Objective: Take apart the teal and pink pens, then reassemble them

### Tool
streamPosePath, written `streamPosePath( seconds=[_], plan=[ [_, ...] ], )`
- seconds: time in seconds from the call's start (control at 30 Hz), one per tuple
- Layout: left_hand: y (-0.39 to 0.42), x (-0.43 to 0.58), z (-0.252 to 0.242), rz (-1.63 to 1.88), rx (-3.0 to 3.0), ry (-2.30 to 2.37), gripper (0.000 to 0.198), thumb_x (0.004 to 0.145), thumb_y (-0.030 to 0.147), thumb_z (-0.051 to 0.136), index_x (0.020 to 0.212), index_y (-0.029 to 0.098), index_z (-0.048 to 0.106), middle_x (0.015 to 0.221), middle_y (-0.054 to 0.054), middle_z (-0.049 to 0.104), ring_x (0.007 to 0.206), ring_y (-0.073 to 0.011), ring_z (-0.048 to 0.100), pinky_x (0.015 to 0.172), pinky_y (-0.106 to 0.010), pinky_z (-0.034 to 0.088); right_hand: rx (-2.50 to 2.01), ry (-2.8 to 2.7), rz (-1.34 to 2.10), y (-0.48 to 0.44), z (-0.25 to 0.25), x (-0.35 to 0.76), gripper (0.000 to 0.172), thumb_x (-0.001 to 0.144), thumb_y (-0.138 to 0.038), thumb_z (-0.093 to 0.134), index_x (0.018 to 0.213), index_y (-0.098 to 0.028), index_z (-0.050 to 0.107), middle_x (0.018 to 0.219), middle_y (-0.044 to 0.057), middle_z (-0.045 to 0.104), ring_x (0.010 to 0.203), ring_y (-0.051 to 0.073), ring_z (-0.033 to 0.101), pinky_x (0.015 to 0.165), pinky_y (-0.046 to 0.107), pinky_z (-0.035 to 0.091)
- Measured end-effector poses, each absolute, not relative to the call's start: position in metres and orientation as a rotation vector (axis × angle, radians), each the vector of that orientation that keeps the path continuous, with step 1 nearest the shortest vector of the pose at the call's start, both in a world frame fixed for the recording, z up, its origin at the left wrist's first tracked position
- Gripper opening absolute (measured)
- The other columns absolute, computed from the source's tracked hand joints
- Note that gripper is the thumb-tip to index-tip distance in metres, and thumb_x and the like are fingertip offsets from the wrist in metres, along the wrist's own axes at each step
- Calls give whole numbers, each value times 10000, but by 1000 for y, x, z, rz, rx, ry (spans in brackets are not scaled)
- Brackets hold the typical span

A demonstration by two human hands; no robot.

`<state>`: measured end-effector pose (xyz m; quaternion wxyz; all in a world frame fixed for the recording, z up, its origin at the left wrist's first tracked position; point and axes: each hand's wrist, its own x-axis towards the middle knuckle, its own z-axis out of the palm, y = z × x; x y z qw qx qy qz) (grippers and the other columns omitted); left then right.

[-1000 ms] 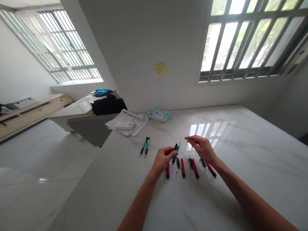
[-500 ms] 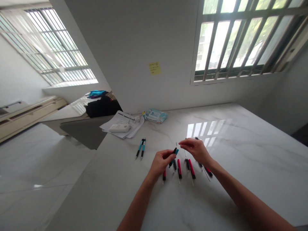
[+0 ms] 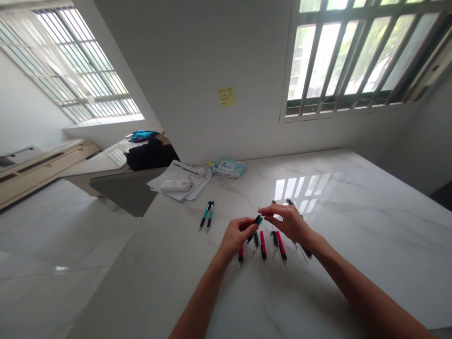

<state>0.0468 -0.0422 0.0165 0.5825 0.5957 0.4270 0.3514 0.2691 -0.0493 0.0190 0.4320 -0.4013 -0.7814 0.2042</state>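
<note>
My left hand (image 3: pixel 236 235) is closed round a teal and black pen barrel (image 3: pixel 257 221), its tip pointing up and right. My right hand (image 3: pixel 287 222) pinches something thin and pale right at that tip; I cannot make out what it is. Below both hands a row of red and black pen parts (image 3: pixel 262 243) lies on the white marble table (image 3: pixel 353 221), with thin white refills beside them. Two whole teal pens (image 3: pixel 207 214) lie side by side to the left.
At the back of the table lie loose papers with a white remote (image 3: pixel 175 185) on top and a blue wipes pack (image 3: pixel 228 167). A yellow sticky note (image 3: pixel 226 96) hangs on the wall. The table's left edge drops to the floor; a second table with dark clothes stands beyond.
My right hand has moved left and down until its fingertips meet the tip of the teal barrel. The left hand has barely moved. The camera has shifted slightly.
</note>
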Motion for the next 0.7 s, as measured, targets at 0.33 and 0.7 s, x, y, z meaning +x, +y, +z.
streamPosePath(
  seconds=[0.33, 0.7],
  plan=[
    [-39, 44, 15, 893, 1335, 1004, 339, 747, 422, 843, 981, 178, 828, 881, -47, 771, 769, -168, 639, 732, -251, 464, -1322, -2281, 441, -24, -4, 296, 184, 902, -121, 696, 916, -261, 814, 1000, 53, 758, 991, 251, 636, 902, 368, 499],
    [-42, 45, 18, 968, 1317, 986, 309, 758, 402, 830, 956, 166, 815, 881, -46, 751, 772, -158, 620, 744, -254, 462, -1172, -2476, 223, -21, -15, 273, 195, 961, -103, 609, 869, -210, 744, 900, 50, 695, 843, 195, 608, 790, 301, 468]
  ],
)
